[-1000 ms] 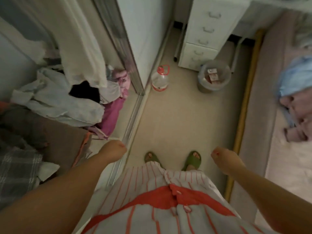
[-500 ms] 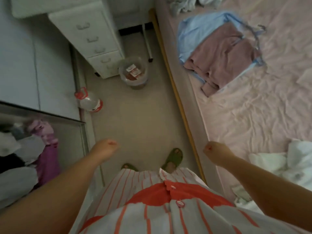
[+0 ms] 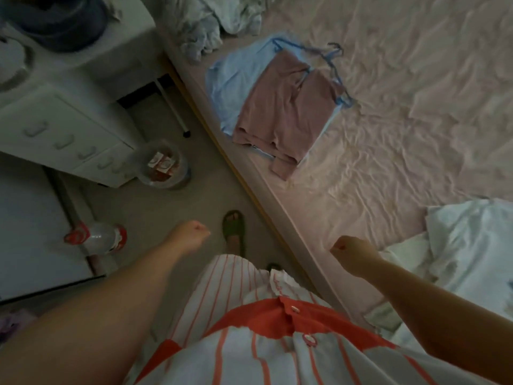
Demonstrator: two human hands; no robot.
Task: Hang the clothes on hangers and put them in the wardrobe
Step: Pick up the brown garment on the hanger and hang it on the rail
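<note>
A mauve top (image 3: 286, 112) lies flat on the pink bed (image 3: 402, 140), on top of a light blue garment (image 3: 236, 76). A blue hanger (image 3: 334, 62) sticks out at their collars. White clothes (image 3: 469, 245) are piled at the bed's near right. My left hand (image 3: 191, 234) hangs over the floor with its fingers curled and nothing in it. My right hand (image 3: 349, 251) is over the bed's near edge, also curled and holding nothing. Both hands are well short of the mauve top.
A white drawer unit (image 3: 69, 134) stands at the left, with a small bin (image 3: 163, 168) beside it and a plastic bottle (image 3: 95, 237) on the floor. Crumpled bedding (image 3: 211, 20) lies at the bed's far end. My feet in green slippers (image 3: 234, 226) stand by the bed frame.
My view has swung right, from the open wardrobe with its clothes pile to the bed. Both hands stay curled and hold nothing.
</note>
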